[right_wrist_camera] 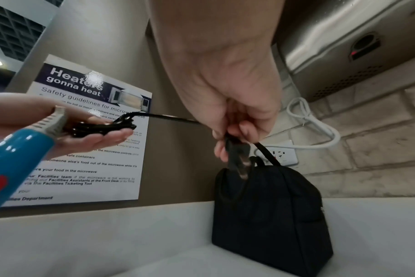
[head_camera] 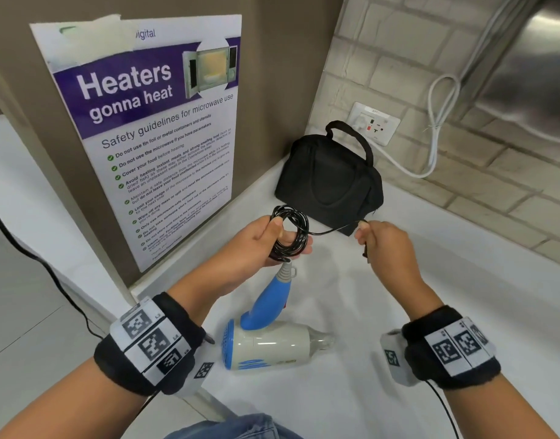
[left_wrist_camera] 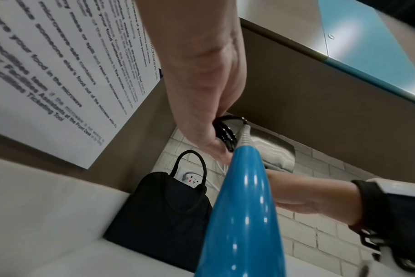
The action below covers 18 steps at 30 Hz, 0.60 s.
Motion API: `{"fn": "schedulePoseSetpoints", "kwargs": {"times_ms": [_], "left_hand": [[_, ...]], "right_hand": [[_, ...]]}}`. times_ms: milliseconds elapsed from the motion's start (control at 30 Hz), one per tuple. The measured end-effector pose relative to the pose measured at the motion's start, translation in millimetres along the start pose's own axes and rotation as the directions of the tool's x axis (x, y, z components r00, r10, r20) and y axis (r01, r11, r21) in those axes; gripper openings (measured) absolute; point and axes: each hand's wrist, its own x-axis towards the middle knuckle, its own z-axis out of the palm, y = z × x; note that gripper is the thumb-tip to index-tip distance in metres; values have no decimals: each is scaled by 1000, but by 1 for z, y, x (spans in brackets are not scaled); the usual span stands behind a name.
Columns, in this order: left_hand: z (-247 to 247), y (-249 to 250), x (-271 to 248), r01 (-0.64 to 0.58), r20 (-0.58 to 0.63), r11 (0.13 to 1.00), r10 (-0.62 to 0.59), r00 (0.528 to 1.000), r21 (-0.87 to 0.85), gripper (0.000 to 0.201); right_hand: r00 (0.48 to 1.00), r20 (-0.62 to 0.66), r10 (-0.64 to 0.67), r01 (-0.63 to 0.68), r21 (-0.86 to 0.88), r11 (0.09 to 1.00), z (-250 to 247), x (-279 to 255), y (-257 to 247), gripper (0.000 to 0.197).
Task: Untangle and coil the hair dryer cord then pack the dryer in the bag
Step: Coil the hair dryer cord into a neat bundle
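Observation:
The hair dryer (head_camera: 266, 340), cream with a blue handle (left_wrist_camera: 242, 215), is on the white counter (head_camera: 399, 312) below my hands, handle pointing up at my left hand. My left hand (head_camera: 272, 242) holds the black cord coil (head_camera: 289, 234), thumb pinching it on the fingers. A short straight run of cord leads right to my right hand (head_camera: 376, 239), which grips the plug (right_wrist_camera: 235, 159). The black bag (head_camera: 329, 182) stands upright just behind both hands; its opening does not show. The coil (right_wrist_camera: 102, 128) lies across the left fingers.
A microwave safety poster (head_camera: 152, 137) hangs on the brown wall at left. Behind the bag is a wall socket (head_camera: 375, 123) with a white cable (head_camera: 437, 122). A steel appliance (head_camera: 525, 58) is mounted upper right. The counter edge drops off at left.

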Motion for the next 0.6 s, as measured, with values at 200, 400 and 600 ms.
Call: {"fn": "schedulePoseSetpoints", "kwargs": {"times_ms": [200, 400, 600], "left_hand": [[2, -1, 3, 16, -55, 998, -12, 998, 67, 30], [5, 3, 1, 10, -117, 988, 8, 993, 151, 31], [7, 13, -7, -7, -5, 999, 7, 1000, 45, 33]], "right_hand": [[946, 299, -123, 97, 99, 990, -2, -19, -30, 7], [845, 414, -337, 241, 267, 933, -29, -31, -60, 15], [958, -66, -278, 277, -11, 961, -22, -14, -51, 17]]}}
